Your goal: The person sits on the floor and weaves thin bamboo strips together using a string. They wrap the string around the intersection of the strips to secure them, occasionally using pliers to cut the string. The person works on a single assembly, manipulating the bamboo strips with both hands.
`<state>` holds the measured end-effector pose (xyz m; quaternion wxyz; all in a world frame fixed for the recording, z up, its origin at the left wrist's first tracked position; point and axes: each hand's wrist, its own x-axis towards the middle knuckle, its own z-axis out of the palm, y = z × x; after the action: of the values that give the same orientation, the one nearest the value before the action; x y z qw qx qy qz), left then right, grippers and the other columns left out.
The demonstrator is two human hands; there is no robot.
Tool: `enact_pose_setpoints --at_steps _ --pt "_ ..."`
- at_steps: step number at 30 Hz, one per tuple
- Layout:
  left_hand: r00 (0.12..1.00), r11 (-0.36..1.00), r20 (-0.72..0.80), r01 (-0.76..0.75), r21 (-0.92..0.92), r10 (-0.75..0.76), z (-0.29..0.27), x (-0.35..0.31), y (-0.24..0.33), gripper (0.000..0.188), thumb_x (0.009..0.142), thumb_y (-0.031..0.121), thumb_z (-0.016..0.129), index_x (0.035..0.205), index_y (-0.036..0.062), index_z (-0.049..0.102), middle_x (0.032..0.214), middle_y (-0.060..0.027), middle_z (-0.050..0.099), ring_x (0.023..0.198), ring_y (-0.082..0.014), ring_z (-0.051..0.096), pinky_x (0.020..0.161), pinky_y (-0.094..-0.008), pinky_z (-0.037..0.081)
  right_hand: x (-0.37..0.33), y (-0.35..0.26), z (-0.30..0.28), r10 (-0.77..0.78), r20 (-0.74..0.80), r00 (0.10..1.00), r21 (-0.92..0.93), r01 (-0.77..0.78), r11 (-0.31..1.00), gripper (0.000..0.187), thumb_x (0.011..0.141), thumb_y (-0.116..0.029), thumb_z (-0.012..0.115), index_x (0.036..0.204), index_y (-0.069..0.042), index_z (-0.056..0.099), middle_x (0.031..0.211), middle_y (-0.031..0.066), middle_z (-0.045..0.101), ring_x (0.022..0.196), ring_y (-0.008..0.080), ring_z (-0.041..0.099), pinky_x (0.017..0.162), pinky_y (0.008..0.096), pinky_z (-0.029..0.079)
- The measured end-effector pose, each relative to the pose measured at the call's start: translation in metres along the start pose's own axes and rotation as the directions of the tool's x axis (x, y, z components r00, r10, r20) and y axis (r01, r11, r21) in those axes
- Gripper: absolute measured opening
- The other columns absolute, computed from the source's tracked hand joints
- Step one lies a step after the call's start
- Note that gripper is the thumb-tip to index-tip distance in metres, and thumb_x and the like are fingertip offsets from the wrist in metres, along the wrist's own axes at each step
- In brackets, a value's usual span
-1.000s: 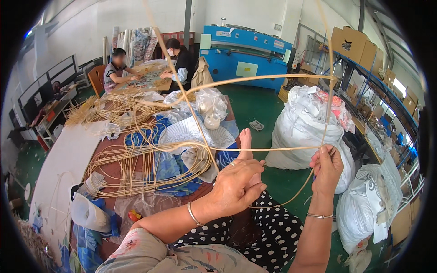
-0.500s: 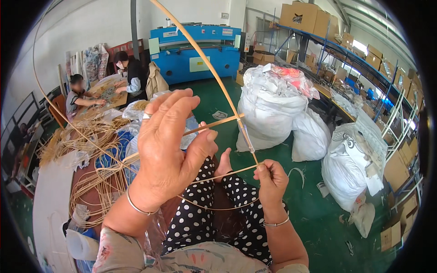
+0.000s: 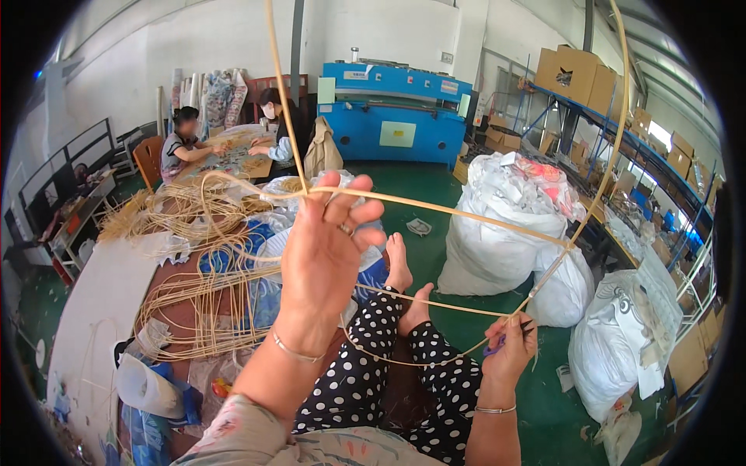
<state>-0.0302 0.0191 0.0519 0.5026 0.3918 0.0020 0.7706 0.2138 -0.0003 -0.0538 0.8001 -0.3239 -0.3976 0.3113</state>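
Cane [image 3: 466,213] bent into loops between our hands.
Our left hand [image 3: 326,248], raised with fingers loosely curled, grips the cane where two strands cross; our right hand [image 3: 509,346] is closed on its lower end over our lap, beside white sacks [image 3: 497,241].

Workshop hall, daylit, green floor [image 3: 443,179].
Blue machine [image 3: 396,113] stands against the white rear wall [image 3: 388,31]; right of it, blue shelving [image 3: 622,132] carries cardboard boxes [image 3: 579,70]; white sacks [image 3: 505,225] lie before it.
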Motion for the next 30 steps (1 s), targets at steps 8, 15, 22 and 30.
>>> enact_pose_setpoints --at_steps 8,15,22,30 --pt "0.938 0.940 0.093 -0.327 -0.093 0.335 0.032 0.025 0.021 0.034 0.094 0.032 0.040 0.111 0.0045 0.050 0.082 -0.0131 0.063 0.062 -0.0179 0.058 0.052 -0.0256 0.045 -0.043 0.020 0.054 0.361 0.161 0.918 0.091 -0.378 0.921 0.014 0.087 -0.018 0.053 0.085 -0.004 0.052 0.070 0.0110 0.061 0.046 0.0108 0.048 0.040 0.0187 0.035" --pt "0.974 0.885 0.149 -0.219 0.411 0.172 0.006 -0.002 0.006 0.024 0.088 0.016 0.053 0.106 0.0007 0.052 0.066 -0.0068 0.058 0.055 -0.0103 0.053 0.049 -0.0195 0.040 -0.072 0.044 -0.015 0.819 0.364 0.443 -0.618 -0.544 0.568 0.013 0.082 -0.013 0.060 0.082 0.000 0.061 0.072 0.0036 0.061 0.062 0.0093 0.056 0.052 0.0197 0.043" --pt "0.960 0.751 0.153 0.078 0.656 -0.233 -0.009 -0.047 -0.009 0.015 0.087 0.012 0.052 0.098 0.0010 0.054 0.073 -0.0069 0.057 0.059 -0.0094 0.050 0.056 -0.0211 0.040 -0.066 -0.017 -0.018 0.525 0.638 0.564 -0.434 -0.299 0.850 0.007 0.078 -0.006 0.062 0.081 0.000 0.060 0.077 0.0039 0.061 0.060 0.0065 0.051 0.054 0.0179 0.039" --pt "0.816 0.699 0.456 -0.092 0.709 -0.355 0.015 -0.057 -0.016 0.015 0.090 0.014 0.050 0.093 -0.0001 0.053 0.073 -0.0066 0.059 0.062 -0.0095 0.053 0.058 -0.0210 0.043 -0.017 -0.108 0.013 -0.196 0.649 0.735 -0.337 0.509 0.792 0.022 0.067 -0.006 0.068 0.086 -0.002 0.059 0.090 0.0146 0.062 0.063 0.0155 0.056 0.049 0.0231 0.041"
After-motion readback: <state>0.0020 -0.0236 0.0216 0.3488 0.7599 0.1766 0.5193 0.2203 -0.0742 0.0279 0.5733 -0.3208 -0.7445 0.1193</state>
